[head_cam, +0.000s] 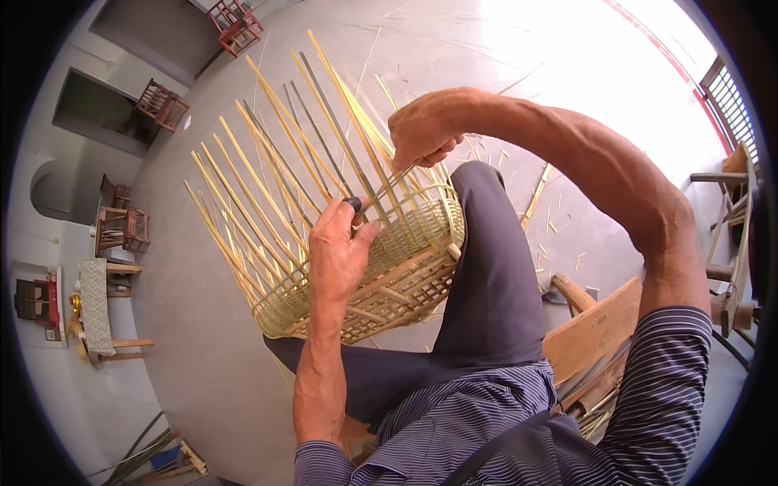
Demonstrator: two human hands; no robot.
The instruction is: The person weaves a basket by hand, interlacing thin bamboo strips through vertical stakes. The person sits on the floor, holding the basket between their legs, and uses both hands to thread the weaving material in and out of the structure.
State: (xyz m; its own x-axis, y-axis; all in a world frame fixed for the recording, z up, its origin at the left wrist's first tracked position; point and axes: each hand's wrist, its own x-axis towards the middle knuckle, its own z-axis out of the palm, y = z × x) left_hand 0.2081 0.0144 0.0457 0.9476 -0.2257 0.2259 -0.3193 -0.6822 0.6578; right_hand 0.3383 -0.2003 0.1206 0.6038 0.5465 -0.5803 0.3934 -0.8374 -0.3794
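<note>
A partly woven bamboo basket [401, 243] lies tilted on its side across my lap, its lattice base facing me and its long upright stakes [261, 133] pointing away. My left hand [340, 243], with a dark band around one finger, grips the upper edge of the weave and a thin strip. Above the basket's right part, my right hand [425, 136] is closed on the thin weaving strip [389, 187], which runs down to my left fingers. The far side of the wall is partly hidden by the stakes.
Wooden bench or stool parts [592, 331] stand at my right, with bamboo pieces beneath. Bamboo offcuts [550, 219] and a longer split piece [537, 197] litter the floor. Chairs [124, 231] and a cloth-covered table [96, 304] line the left wall; tools and poles [164, 455] lie at lower left.
</note>
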